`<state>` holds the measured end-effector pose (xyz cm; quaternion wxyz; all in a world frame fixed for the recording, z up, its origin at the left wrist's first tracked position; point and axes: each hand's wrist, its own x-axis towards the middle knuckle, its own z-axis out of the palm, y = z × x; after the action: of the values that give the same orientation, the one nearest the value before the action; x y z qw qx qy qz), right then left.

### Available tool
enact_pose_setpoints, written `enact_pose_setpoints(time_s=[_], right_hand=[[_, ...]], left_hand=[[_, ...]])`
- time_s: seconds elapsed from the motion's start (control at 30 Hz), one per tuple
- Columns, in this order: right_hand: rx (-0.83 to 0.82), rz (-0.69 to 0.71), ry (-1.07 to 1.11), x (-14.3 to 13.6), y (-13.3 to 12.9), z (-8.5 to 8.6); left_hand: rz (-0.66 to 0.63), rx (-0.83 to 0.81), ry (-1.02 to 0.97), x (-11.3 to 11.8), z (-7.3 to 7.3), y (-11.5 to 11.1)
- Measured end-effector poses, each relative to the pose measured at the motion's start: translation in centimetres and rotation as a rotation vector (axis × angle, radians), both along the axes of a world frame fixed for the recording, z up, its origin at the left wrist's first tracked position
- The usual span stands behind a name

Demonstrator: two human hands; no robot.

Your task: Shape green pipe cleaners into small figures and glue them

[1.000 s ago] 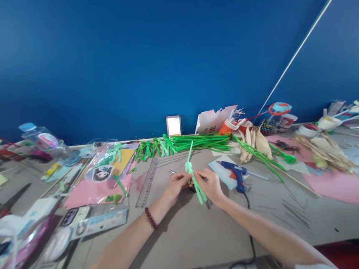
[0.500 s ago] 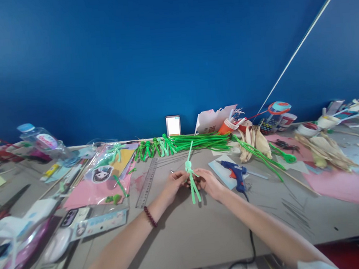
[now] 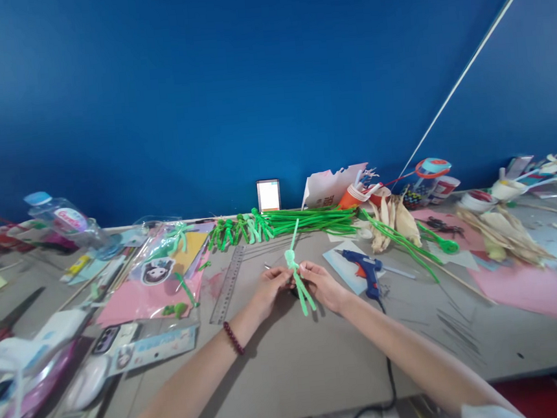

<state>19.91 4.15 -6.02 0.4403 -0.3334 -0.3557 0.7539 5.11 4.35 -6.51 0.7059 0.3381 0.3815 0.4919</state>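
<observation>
Reaching inward with left hand (image 3: pixel 270 288) and right hand (image 3: pixel 326 287), pinching green figure (image 3: pixel 291 260) between curled fingers (image 3: pixel 280 274), above desk (image 3: pixel 292 370).

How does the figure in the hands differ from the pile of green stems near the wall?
The figure is pale green; the stems are deeper green. The left hand and right hand hold the figure; the stems lie in a pile. The figure has a round knob and two legs; the stems look long and plain. Both are green.
</observation>
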Motion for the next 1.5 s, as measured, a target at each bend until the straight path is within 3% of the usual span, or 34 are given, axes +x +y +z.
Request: enact_pose_setpoints(time_s=[0.47, 0.8, 1.0, 1.2, 1.5], right_hand=[[-0.047, 0.029, -0.002, 0.4, 0.3, 0.4], [0.011, 0.084, -0.018, 0.5, 0.2, -0.1], [0.022, 0.046, -0.043, 0.2, 0.1, -0.8], [0.045, 0.005, -0.060, 0.2, 0.2, -0.2], [0.017, 0.031, 0.048, 0.2, 0.2, 0.2]], left_hand=[[0.030, -0.012, -0.001, 0.2, 0.9, -0.2], [-0.022, -0.007, -0.023, 0.1, 0.6, 0.1], [-0.008, -0.006, 0.004, 0.1, 0.2, 0.2], [-0.006, 0.017, -0.034, 0.0, -0.3, 0.3], [-0.058, 0.008, -0.121, 0.0, 0.8, -0.1]])
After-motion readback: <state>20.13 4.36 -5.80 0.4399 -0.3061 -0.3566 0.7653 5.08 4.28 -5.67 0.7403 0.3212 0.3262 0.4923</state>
